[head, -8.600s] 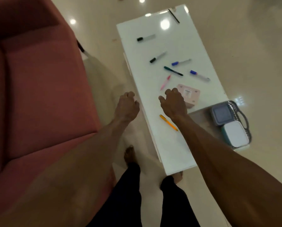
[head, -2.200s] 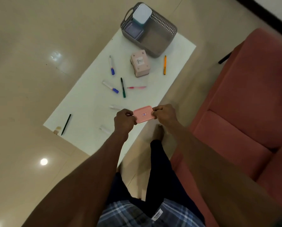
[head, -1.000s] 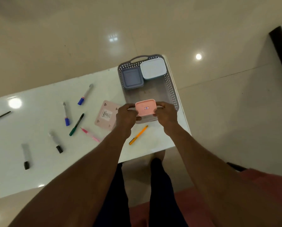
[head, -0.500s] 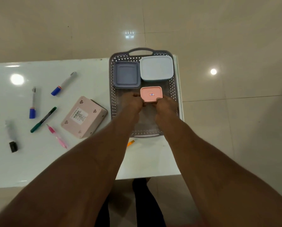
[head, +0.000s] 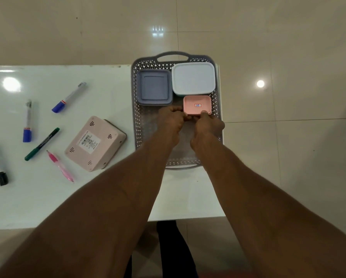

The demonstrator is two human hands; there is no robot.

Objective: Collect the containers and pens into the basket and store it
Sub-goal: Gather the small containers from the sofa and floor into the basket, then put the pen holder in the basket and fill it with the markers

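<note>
Nearest, two bare forearms reach out over the white table [head: 188, 197] into the grey basket [head: 135, 125] at its right end. Inside it, the left hand [head: 171, 121] and right hand [head: 207, 125] both pinch the near edge of a small pink container [head: 197, 104], which sits by the basket's right wall. Left of the basket lie a pink box [head: 94, 143], a pink pen [head: 60, 167], a green pen [head: 41, 144] and three markers. Farther in the basket sit a blue-grey container [head: 154, 87] and, just beyond the pink one, a white container [head: 193, 78].
</note>
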